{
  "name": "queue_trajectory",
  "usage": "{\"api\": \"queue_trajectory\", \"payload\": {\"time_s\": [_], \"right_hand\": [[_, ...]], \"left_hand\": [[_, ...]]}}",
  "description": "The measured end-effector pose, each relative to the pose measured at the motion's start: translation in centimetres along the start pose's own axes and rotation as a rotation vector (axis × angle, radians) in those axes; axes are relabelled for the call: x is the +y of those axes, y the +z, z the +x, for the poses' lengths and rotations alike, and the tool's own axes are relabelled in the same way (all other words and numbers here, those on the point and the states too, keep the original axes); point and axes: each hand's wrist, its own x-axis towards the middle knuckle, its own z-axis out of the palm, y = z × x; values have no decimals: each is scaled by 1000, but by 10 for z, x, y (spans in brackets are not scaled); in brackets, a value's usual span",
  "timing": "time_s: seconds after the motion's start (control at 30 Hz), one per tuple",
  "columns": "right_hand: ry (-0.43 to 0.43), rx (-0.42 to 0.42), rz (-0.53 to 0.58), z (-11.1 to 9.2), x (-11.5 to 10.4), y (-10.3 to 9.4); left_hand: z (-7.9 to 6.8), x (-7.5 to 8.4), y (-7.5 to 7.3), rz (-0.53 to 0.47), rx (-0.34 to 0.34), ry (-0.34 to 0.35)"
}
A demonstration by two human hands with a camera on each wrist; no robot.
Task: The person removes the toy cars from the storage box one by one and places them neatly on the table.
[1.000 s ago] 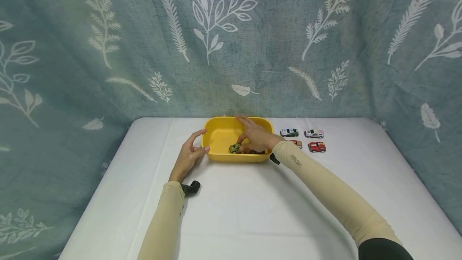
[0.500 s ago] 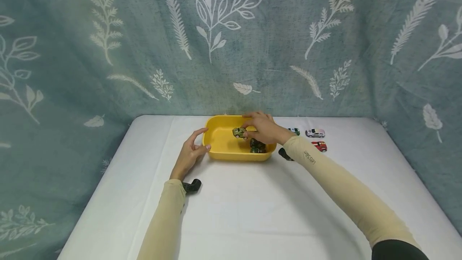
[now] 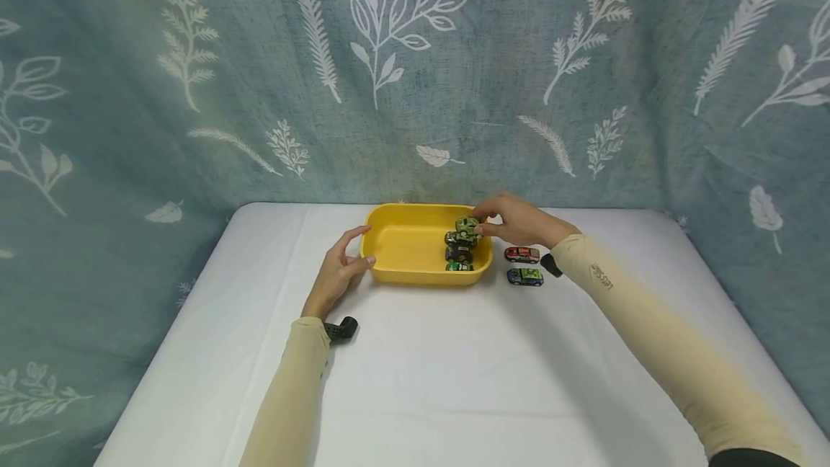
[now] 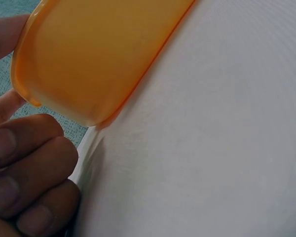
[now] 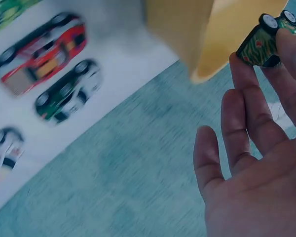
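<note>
My left hand (image 3: 332,278) holds the left end of a yellow plastic tray (image 3: 405,243), thumb and forefinger at its rim. In the left wrist view its other fingers (image 4: 34,163) are curled beside the tray. My right hand (image 3: 521,222) pinches a green camouflage toy car (image 3: 466,225) between thumb and fingers at the tray's right end. Seen from the right wrist, this toy car (image 5: 260,47) is tilted, with its wheels showing. Several dark green toy cars (image 3: 459,254) form a column just in front of it inside the tray.
Right of the tray, a red toy car (image 3: 521,255) and a blue-green one (image 3: 525,277) lie on the white tabletop (image 3: 415,359). The right wrist view also shows a green-and-white toy car (image 5: 69,91) and a white one (image 5: 7,150). A leaf-patterned curtain (image 3: 415,92) hangs behind.
My right hand has lifted the green camouflage car and carried it right to the tray's right end. The dark cars there have come into view. My left hand stays at the rim.
</note>
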Motion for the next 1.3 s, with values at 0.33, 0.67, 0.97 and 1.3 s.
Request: {"api": "queue_trajectory", "payload": {"time_s": [0.33, 0.67, 0.97, 1.3], "right_hand": [[100, 13, -70, -41, 28, -21], [82, 49, -226, -86, 45, -23], [165, 59, -282, -121, 62, -8], [189, 40, -344, -142, 81, 15]], "left_hand": [[3, 4, -2, 24, 19, -10], [3, 4, -3, 22, 35, -27], [0, 2, 0, 16, 29, -29], [-1, 1, 5, 18, 16, -34]]}}
